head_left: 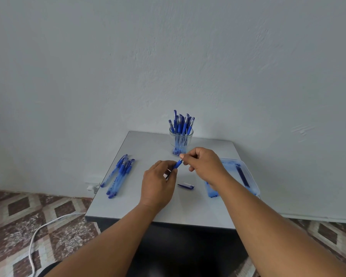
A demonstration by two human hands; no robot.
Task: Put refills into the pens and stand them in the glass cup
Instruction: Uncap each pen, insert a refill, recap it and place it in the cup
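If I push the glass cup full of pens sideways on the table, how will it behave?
The glass cup narrows toward its base, and the pens rise well above its rim, so it is probably top-heavy and may tip rather than slide. It looks like clear glass, so probably breakable. The gray table looks smooth; a low, gentle push might slide it.

We find no text, label, brand or number that can be read. The pens in the glass cup (181,141) and the pens lying on the table (148,144) may carry small print, but it is too small & blurred for us to read.
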